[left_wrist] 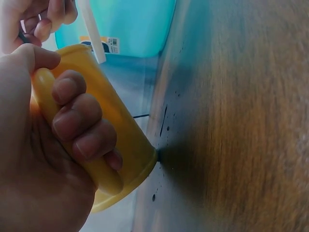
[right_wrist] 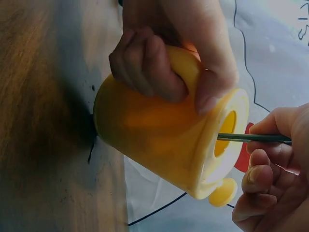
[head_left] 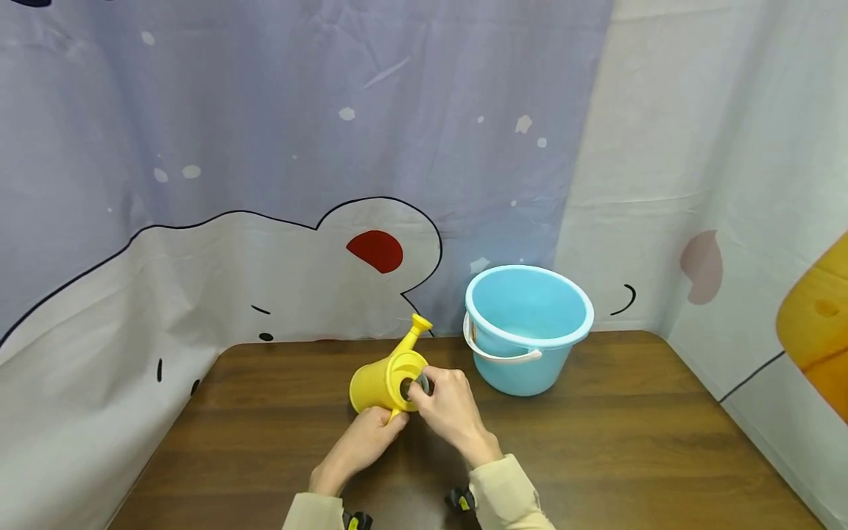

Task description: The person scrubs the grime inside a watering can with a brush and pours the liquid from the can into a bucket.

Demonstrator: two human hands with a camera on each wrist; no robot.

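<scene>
My left hand [head_left: 371, 439] has its fingers curled round the handle of a yellow watering can [left_wrist: 128, 137]. The can leans, its lower edge close over the table, its round top opening turned toward my right hand [head_left: 453, 406]. Between thumb and fingers of that hand is a thin, flat piece [right_wrist: 253, 137], dark green along its edge and greyish [head_left: 423, 383] in the head view. One end of it reaches into the can's opening; its exact kind I cannot tell. The spout with its round rose [head_left: 421, 322] points away from me.
A light blue bucket [head_left: 523, 374] with a white handle [head_left: 503, 358] stands behind and to the right of my hands. The brown wooden table [head_left: 629, 442] ends at a printed curtain [head_left: 265, 272] at the back and sides.
</scene>
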